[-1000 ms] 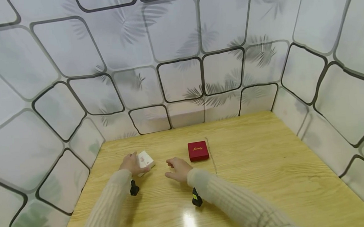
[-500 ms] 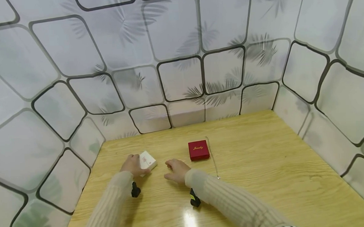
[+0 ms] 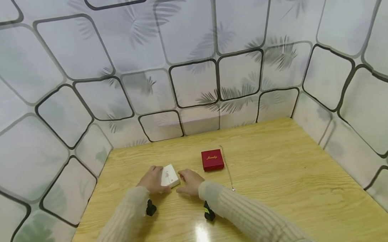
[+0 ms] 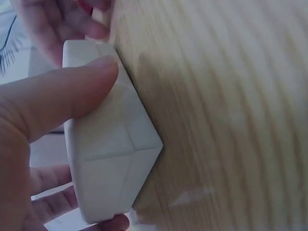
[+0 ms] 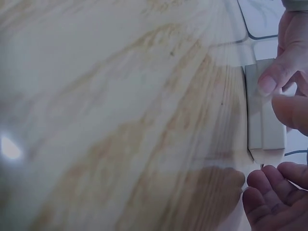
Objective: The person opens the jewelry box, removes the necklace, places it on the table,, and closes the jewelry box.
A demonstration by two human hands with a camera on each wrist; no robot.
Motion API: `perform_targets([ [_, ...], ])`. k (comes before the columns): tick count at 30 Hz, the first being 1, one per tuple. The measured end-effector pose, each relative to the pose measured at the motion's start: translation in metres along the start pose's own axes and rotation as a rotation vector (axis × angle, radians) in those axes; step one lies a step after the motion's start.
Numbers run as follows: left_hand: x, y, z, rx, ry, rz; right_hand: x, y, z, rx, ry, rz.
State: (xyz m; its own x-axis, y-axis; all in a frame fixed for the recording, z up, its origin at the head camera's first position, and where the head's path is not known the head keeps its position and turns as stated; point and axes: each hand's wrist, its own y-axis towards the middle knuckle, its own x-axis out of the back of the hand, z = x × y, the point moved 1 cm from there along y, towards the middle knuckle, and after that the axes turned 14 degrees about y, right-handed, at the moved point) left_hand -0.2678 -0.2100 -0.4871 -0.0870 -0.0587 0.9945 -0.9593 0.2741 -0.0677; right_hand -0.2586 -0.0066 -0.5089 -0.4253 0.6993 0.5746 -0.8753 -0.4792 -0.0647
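patterned pale wall (image 3: 192, 83), dark rounded outlines and leaf prints, fills the upper part of the head view; light wood table (image 3: 279, 189) spreads across the lower part. white box (image 3: 169, 176) in the lower middle of the frame, printed face up, seemingly resting on the wood. left hand (image 3: 152, 180) grips it: thumb (image 4: 98, 86) against the near side, fingers round the other side, opened only as far as the box's width. such a hold probably steadies the box while leaving most of the print uncovered. right hand (image 3: 191, 181) at the box's right end, fingers loosely bent, thumb apart, no hold seen; cannot tell whether fingertips touch the box. set facing the left hand, perhaps to have both ends covered. red box (image 3: 213, 160), gold lettering, right of centre, beyond the right hand. thin chain (image 3: 228, 169) stretched out just right of it, likely laid long to avoid tangles
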Motion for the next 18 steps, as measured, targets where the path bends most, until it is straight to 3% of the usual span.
perform_targets([
  [7,0.000,-0.005,-0.018,-0.054,-0.022,0.003,-0.002,-0.002,0.000,-0.021,0.020,-0.008],
  [18,-0.005,-0.012,-0.027,-0.102,-0.037,-0.007,0.003,-0.006,0.000,-0.003,0.003,0.015],
])
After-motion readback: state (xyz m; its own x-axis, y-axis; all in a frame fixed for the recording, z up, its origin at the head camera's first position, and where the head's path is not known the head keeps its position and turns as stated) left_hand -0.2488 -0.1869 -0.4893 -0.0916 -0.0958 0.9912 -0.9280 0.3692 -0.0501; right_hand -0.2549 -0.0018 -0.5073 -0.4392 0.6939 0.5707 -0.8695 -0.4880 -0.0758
